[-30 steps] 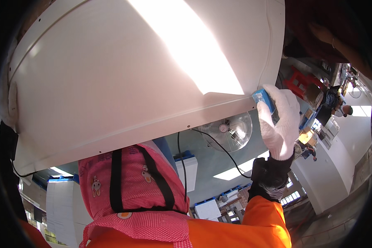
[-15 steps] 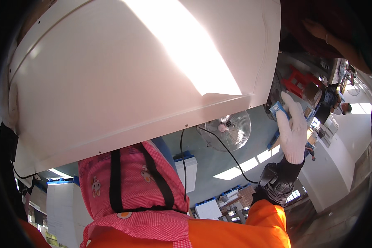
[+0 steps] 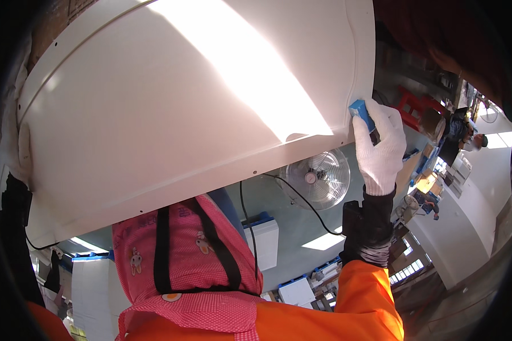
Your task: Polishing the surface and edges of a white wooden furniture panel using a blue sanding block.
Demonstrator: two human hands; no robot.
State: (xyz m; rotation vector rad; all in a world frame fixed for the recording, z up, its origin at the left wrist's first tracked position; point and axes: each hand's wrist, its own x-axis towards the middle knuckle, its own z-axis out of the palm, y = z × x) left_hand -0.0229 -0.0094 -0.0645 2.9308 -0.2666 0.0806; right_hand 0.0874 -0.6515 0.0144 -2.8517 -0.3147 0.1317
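Change: half a second ago the right hand (image 3: 381, 145) was out past the panel's corner, with the floor behind it. Now it is back at the right rim of the off-white panel (image 3: 153, 113), and the blue block (image 3: 362, 115) overlaps that rim just above the near right corner. My reading: the block is at the edge again and can be worked along it; firm contact is likely but not certain from this angle.

Right fingers: narrow, thumb opposite, pinching the block. Left hand (image 3: 25, 152): gloved, at the panel's far left border; its fingers are partly hidden, so I cannot tell whether they grip or merely steady.

Materials: panel smooth and hard-looking, with a shallow moulded line following its border and small dark holes along the lip. A sunlit band burns out part of the face. Block small, straight-sided, matt blue with a paler end. Glove white, knitted, close-fitting; dark cuff below, then a bright orange sleeve (image 3: 367, 295).

Around: pink checked apron (image 3: 205, 267) with dark straps and rabbit motifs; a round wire-guarded fan (image 3: 310, 178) beyond the near edge; a thin black cable (image 3: 307, 208) curving past it.
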